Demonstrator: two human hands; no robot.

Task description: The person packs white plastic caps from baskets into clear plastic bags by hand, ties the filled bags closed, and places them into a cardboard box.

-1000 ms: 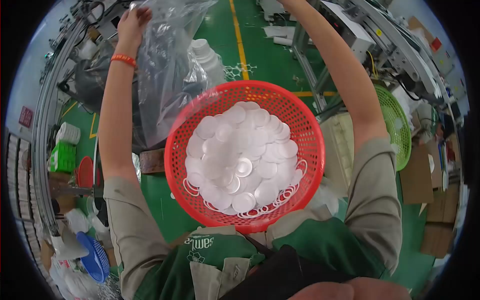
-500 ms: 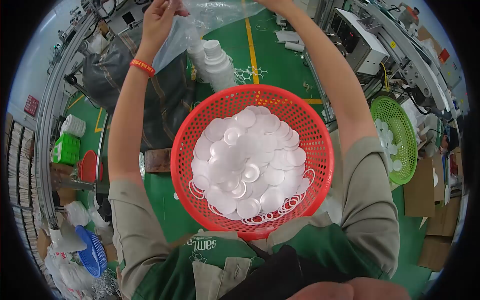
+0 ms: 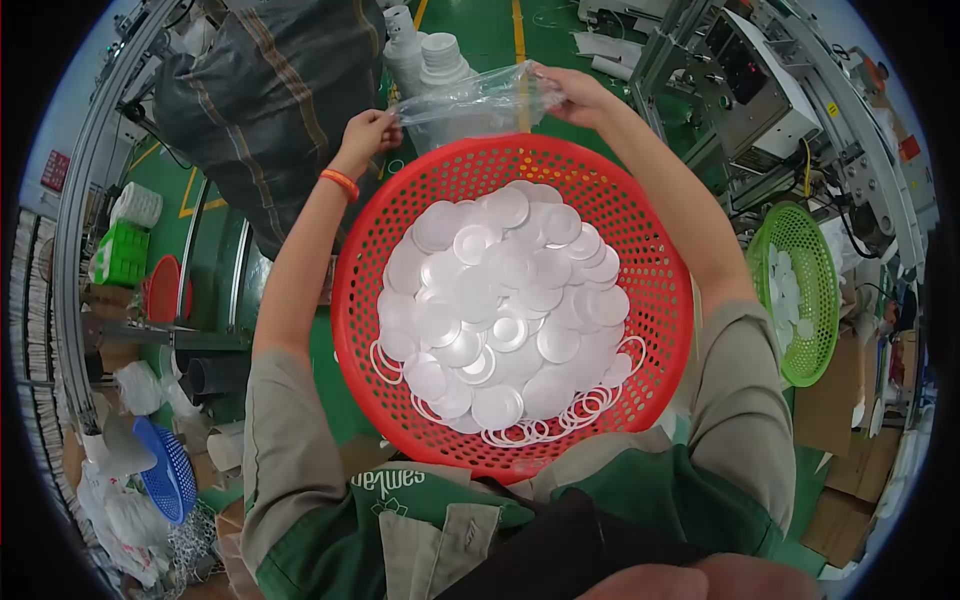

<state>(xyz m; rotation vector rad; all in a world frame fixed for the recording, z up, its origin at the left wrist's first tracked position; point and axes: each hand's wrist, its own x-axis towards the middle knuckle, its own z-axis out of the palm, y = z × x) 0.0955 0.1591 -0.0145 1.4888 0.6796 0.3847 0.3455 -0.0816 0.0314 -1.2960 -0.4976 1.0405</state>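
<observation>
A clear plastic bag (image 3: 470, 97) is stretched between my two hands, just beyond the far rim of a red basket. My left hand (image 3: 370, 137) pinches one end of its edge. At the other end, my right hand (image 3: 572, 97) has its fingers closed on the plastic. The red perforated basket (image 3: 672, 300) sits in front of my body. Heaped inside it are white round discs (image 3: 500, 290), and several thin white rings (image 3: 530, 432) lie along the near side.
Stacked white round pieces (image 3: 440, 60) stand on the green floor behind the bag. A large dark woven sack (image 3: 265, 110) is at the far left. On the right are a machine box (image 3: 765, 80) and a green basket (image 3: 825, 300) holding white discs. A blue basket (image 3: 165, 475) lies lower left.
Both hands have come down and nearer, bringing the plastic bag from the top edge to just beyond the basket's far rim. The bag's edge is now stretched between them.
</observation>
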